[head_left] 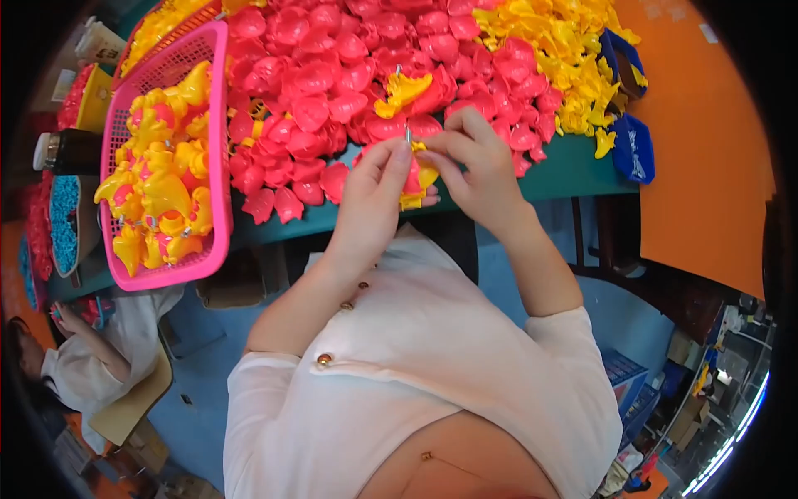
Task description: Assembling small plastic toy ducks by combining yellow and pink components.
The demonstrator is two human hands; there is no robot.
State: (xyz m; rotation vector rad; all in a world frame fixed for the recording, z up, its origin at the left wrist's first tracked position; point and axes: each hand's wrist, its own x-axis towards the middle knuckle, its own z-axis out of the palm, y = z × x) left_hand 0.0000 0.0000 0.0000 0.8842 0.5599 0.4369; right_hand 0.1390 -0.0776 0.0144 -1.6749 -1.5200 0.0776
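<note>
Over the near edge of the table, both my hands meet at a small yellow and pink plastic toy piece (426, 175). My left hand (370, 195) is closed round its left side, thumb pressed on it. The thumb and fingers of my right hand (478, 170) pinch at its upper right; the exact grip is partly hidden. A thin metal pin (408, 135) sticks up between the hands. Just beyond them, a yellow toy part (403, 93) with a small metal tip lies on a heap of glossy pink plastic shells (312, 108).
A pink basket (219, 166) of yellow and pink toy pieces stands at left. Yellow parts (573, 66) lie heaped at far right, beside two blue trays (636, 150). The green tabletop (573, 170) meets an orange surface (698, 158). Another person (108, 366) sits at lower left.
</note>
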